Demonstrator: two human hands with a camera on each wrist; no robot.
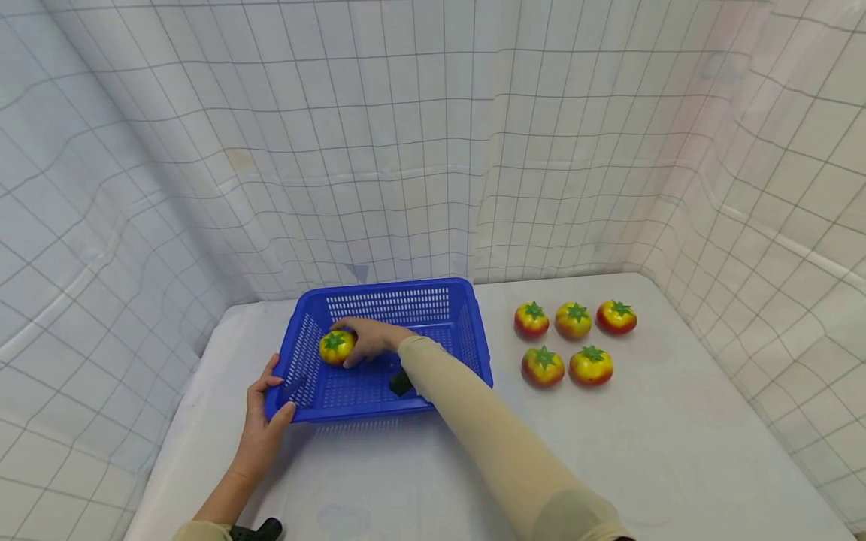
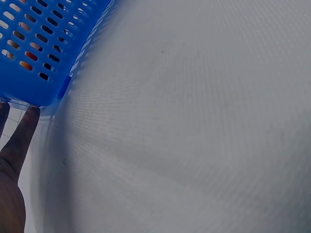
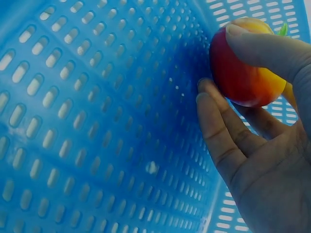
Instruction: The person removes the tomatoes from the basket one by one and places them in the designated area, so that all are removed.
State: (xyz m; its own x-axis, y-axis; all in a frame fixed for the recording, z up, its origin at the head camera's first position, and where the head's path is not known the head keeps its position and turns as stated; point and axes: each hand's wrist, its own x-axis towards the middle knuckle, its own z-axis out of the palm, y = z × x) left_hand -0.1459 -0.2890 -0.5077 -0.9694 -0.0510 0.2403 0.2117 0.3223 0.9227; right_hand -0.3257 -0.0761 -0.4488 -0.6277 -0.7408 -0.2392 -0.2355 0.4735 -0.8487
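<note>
A blue plastic basket [image 1: 395, 412] with slotted walls lies on the white table. Inside its left part, my right hand [image 1: 372, 338] holds a red-and-yellow tomato [image 1: 336, 347] with a green leafy top. The right wrist view shows the thumb [image 3: 252, 46] on one side of that tomato [image 3: 243, 73] and the fingers round the other, close to the basket wall [image 3: 97, 121]. My left hand [image 1: 260, 424] grips the basket's near left corner, thumb at the front rim and fingers along the left side. Fingertips [image 2: 31, 114] touch the basket's edge [image 2: 34, 94] in the left wrist view.
Several more tomatoes [image 1: 542, 367] stand in two rows on the table [image 1: 649, 421], right of the basket. White grid-patterned curtains [image 1: 406, 150] enclose the table at the back and both sides. My right forearm [image 1: 501, 436] crosses the basket's front right rim.
</note>
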